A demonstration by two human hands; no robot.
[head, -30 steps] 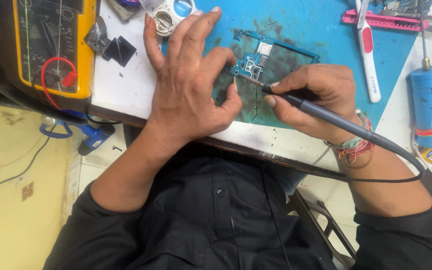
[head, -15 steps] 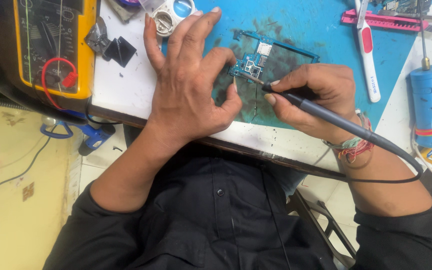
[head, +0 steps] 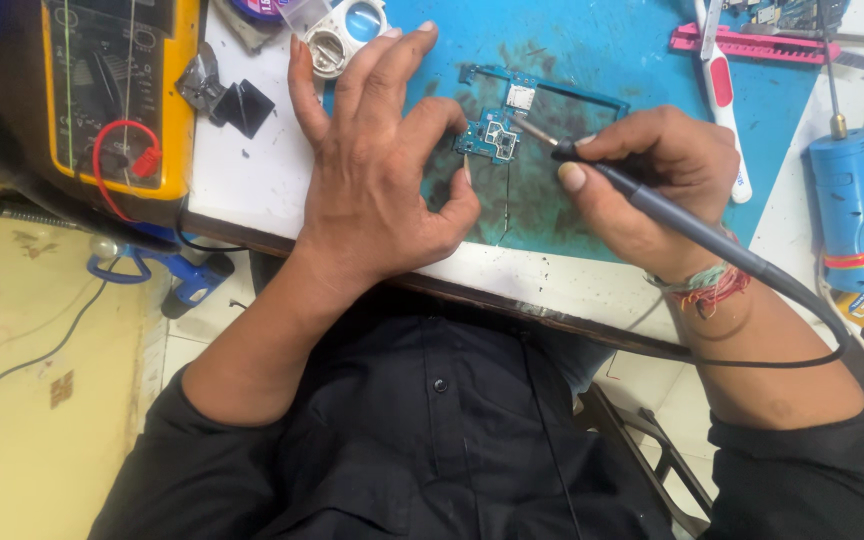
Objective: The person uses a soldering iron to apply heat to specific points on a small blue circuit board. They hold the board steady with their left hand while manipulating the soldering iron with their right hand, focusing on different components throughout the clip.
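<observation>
Left hand: the left hand [head: 377,185] rests on the blue work mat [head: 592,210], fingers spread, index tip touching the small blue-green circuit board [head: 497,135]; its grip is loose, closed on nothing
Right hand: the right hand [head: 652,180] has its grip closed pen-style around the slim dark corded soldering iron [head: 672,215], tip at the board's right edge
Board: lies flat mid-mat, between both hands
Risk: I'd judge the hot tip could slide onto the nearby index finger, since only one fingertip steadies the board
Edges: white tabletop [head: 252,180] front edge sits just under both wrists
Room: yellow multimeter [head: 117,90] left, blue cylindrical tool [head: 852,210] right; open mat beyond the board
</observation>
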